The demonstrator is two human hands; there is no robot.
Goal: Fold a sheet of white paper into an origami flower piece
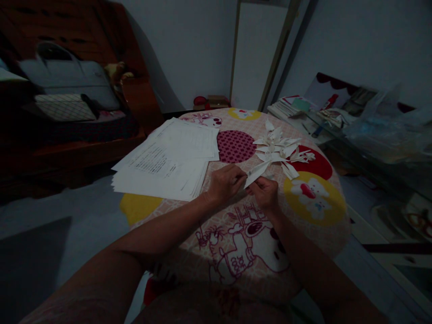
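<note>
A folded piece of white paper (256,174) is held between my two hands, its pointed end reaching up and to the right. My left hand (227,182) pinches its left edge with bent fingers. On the lower right side, my right hand (265,193) grips the same piece with closed fingers. Just beyond it lies a cluster of folded white paper shapes (275,146) with pointed tips. Stacks of printed sheets (162,166) rest to the left of my hands, not touched by them.
The round table has a patterned cloth (189,238) with cartoon figures. A glass shelf at the right bears a clear plastic bag (388,130) and papers (286,105). A grey bag (77,81) sits on a wooden seat (143,103) at the left.
</note>
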